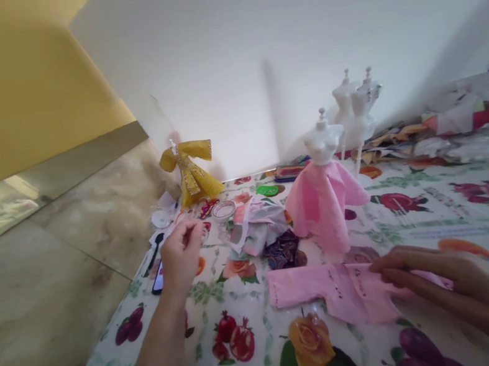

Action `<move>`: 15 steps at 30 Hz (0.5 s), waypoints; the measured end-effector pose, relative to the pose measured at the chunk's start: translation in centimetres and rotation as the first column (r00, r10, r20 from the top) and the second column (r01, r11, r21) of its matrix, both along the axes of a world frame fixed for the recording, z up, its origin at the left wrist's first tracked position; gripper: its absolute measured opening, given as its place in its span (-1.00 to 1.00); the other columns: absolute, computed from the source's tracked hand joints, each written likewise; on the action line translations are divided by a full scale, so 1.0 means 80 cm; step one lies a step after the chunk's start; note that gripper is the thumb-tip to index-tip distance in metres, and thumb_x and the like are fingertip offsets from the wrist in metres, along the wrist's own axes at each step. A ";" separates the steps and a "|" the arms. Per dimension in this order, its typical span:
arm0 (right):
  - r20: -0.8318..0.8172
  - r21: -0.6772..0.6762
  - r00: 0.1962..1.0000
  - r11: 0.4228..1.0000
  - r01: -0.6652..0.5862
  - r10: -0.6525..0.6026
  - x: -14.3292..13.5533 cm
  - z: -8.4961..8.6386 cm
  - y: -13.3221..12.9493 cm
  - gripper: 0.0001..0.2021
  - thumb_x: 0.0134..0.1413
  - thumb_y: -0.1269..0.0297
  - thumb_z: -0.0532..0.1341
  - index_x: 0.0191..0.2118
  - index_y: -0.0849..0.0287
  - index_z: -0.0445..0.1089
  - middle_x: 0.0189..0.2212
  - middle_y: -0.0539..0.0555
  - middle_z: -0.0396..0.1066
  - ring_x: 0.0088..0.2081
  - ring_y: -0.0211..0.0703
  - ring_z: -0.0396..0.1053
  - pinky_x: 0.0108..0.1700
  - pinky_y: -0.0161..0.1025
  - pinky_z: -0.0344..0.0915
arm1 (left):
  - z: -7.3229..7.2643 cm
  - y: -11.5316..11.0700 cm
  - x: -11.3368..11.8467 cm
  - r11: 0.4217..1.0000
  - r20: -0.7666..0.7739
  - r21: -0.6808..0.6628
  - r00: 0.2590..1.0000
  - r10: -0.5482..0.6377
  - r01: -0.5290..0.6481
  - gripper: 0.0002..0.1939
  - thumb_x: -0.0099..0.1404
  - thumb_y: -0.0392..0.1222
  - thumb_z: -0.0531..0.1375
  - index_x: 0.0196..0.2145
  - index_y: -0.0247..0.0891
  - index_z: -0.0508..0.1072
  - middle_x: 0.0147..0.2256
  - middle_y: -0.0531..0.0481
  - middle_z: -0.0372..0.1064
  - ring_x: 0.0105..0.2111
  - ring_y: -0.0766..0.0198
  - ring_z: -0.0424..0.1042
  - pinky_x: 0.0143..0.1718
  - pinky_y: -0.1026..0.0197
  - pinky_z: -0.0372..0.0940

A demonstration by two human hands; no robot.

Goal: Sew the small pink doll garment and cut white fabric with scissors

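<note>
fingers of bare left hand pinched, contents: cannot tell. bare right hand half-curled, grip unclear, at 3 o'clock on dark-dotted pink cloth garment; sideways drag could crease it.

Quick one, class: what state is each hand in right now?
Left hand: fingers curled in; whether it holds anything small cannot be told.
Right hand: fingertips at the pink garment; whether they grip it cannot be told.
</note>
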State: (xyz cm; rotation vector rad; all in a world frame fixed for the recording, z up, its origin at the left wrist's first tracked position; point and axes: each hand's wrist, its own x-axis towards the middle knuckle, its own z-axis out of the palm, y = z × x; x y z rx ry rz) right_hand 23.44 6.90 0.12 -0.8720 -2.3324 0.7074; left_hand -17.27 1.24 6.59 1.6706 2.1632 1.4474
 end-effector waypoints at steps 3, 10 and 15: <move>0.007 -0.007 1.000 1.000 -0.028 0.028 0.000 -0.002 0.000 -0.77 0.24 0.15 0.14 -0.10 -0.04 0.52 -0.16 0.09 0.55 -0.20 -0.03 0.54 -0.25 -0.24 0.52 | 0.004 -0.004 -0.019 0.999 0.022 -0.014 0.999 0.034 -0.034 -0.70 0.29 0.05 0.14 -0.28 -0.25 0.48 -0.44 0.05 0.43 -0.44 0.29 0.38 -0.34 0.28 0.28; -0.079 -0.026 0.996 0.999 0.030 -0.032 -0.005 -0.008 -0.005 -0.74 0.23 0.06 0.14 -0.15 -0.03 0.55 -0.19 0.09 0.56 -0.21 0.00 0.55 -0.27 -0.21 0.53 | 0.002 0.044 -0.060 0.990 -0.016 -0.130 0.999 0.050 -0.051 -0.76 0.31 -0.04 0.15 -0.27 -0.27 0.48 -0.42 0.03 0.46 -0.41 0.28 0.43 -0.33 0.27 0.32; -0.074 -0.031 0.996 0.999 0.042 -0.044 -0.008 -0.012 -0.004 -0.72 0.22 0.03 0.15 -0.15 -0.01 0.55 -0.19 0.11 0.57 -0.19 0.03 0.55 -0.24 -0.19 0.53 | 0.027 0.077 -0.047 0.973 -0.073 -0.227 0.997 0.030 -0.046 -0.74 0.38 -0.06 0.16 -0.22 -0.35 0.46 -0.29 -0.04 0.46 -0.38 0.31 0.44 -0.31 0.19 0.38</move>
